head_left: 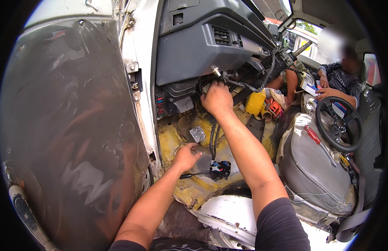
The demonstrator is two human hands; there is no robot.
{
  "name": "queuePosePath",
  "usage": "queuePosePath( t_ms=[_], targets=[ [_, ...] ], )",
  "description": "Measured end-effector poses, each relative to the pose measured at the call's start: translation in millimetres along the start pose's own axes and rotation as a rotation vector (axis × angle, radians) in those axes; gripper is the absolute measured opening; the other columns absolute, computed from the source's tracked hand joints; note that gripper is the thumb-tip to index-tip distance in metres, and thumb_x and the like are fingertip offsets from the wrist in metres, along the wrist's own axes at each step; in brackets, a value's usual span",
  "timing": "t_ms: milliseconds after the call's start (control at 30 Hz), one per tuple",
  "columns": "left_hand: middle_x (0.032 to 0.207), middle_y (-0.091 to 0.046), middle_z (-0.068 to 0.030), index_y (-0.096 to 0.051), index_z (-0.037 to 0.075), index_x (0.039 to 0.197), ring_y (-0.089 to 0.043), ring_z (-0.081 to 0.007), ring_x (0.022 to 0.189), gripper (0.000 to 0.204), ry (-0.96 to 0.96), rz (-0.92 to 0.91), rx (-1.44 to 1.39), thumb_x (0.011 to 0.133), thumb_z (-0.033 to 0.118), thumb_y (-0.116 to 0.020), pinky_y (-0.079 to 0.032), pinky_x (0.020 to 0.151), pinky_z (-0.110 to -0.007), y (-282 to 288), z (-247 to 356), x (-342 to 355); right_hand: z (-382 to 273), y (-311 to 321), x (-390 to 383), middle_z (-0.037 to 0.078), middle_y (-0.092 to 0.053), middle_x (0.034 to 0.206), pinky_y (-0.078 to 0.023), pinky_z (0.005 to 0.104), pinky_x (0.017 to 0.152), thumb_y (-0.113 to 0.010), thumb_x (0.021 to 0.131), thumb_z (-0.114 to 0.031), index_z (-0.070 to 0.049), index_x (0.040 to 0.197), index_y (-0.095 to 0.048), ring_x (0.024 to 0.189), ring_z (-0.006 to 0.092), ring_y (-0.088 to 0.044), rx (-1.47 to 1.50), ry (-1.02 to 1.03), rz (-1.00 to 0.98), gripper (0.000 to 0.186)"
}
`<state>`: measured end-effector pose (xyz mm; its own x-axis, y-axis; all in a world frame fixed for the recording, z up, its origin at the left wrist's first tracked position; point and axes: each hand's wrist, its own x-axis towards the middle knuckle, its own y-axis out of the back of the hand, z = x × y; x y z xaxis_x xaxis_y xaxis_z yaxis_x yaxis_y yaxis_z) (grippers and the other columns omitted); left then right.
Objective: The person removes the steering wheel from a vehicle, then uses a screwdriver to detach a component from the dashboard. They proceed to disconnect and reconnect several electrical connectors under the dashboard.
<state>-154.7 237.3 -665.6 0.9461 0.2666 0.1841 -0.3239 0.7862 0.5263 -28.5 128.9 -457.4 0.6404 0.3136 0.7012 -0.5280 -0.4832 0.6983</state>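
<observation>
My right hand [217, 99] reaches up under the grey dashboard [185, 54], next to dark wiring and below a metal ignition-lock-like barrel [216, 72]. Its fingers curl inward, and whatever they grip is hidden behind the hand. Lower down, my left hand [186, 157] hovers over or rests on the worn yellow floor, fingers apart and holding nothing. Near it lies a crumpled silvery piece [197, 134]. Black cables [212, 140] hang down between my arms to a dark connector bundle [220, 169] with coloured wires on the floor.
An open door [72, 125] stands at left, beside a fuse box [160, 106]. To the right are a yellow container [255, 103], an orange object [274, 108], and a grey seat [315, 159] bearing a red-handled screwdriver [313, 134] and a loose steering wheel [338, 124]. Another person [342, 79] sits beyond.
</observation>
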Motion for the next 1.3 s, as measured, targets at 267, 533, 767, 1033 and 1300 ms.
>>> queuePosePath(
  t_ms=[267, 533, 767, 1033, 1300],
  targets=[
    [0.127, -0.076, -0.0209, -0.064, -0.008, 0.138, -0.075, -0.0255, 0.111, 0.05, -0.065, 0.014, -0.126, 0.097, 0.017, -0.078, -0.059, 0.099, -0.037, -17.6, 18.5, 25.6, 20.3, -41.1, 11.0, 0.022, -0.069, 0.127, -0.059, 0.0528, 0.096, -0.084, 0.087, -0.033, 0.003, 0.128, -0.065, 0.117, 0.0394, -0.07, 0.039, -0.038, 0.029, 0.058],
    [0.127, -0.076, -0.0193, -0.066, -0.005, 0.137, -0.076, -0.0252, 0.11, 0.047, 0.004, -0.088, -0.049, 0.099, 0.02, -0.077, -0.06, 0.095, -0.038, -23.5, 18.4, 14.8, 20.0, -27.7, 12.8, 0.021, -0.074, 0.119, -0.056, 0.0533, 0.097, -0.079, 0.087, -0.042, 0.003, 0.121, -0.069, 0.111, 0.0388, -0.072, 0.023, -0.035, 0.065, 0.057],
    [0.128, -0.076, -0.0181, -0.067, -0.004, 0.137, -0.076, -0.0253, 0.109, 0.047, -0.029, -0.053, -0.042, 0.099, 0.021, -0.077, -0.06, 0.093, -0.038, -22.0, 10.2, 10.9, 13.8, -39.6, 12.7, 0.02, -0.077, 0.109, -0.054, 0.0531, 0.096, -0.076, 0.088, -0.046, 0.001, 0.114, -0.071, 0.11, 0.0361, -0.073, -0.038, -0.081, 0.12, 0.054],
    [0.126, -0.077, -0.018, -0.067, -0.003, 0.138, -0.076, -0.0254, 0.107, 0.049, -0.071, -0.088, -0.03, 0.098, 0.023, -0.079, -0.061, 0.093, -0.038, -25.0, 9.8, -1.6, 58.2, -47.0, 3.9, 0.02, -0.074, 0.106, -0.052, 0.051, 0.094, -0.08, 0.083, -0.037, 0.0, 0.109, -0.07, 0.102, 0.0397, -0.071, 0.188, 0.076, 0.177, 0.047],
    [0.124, -0.078, -0.0155, -0.068, 0.001, 0.139, -0.076, -0.0232, 0.107, 0.047, -0.04, -0.1, -0.026, 0.099, 0.022, -0.079, -0.061, 0.09, -0.037, -28.2, 7.1, -1.8, 97.3, -67.2, 5.5, 0.025, -0.074, 0.111, -0.054, 0.0501, 0.099, -0.073, 0.086, -0.027, 0.001, 0.125, -0.064, 0.111, 0.0452, -0.07, 0.779, 0.096, 0.071, 0.05]
  ],
)
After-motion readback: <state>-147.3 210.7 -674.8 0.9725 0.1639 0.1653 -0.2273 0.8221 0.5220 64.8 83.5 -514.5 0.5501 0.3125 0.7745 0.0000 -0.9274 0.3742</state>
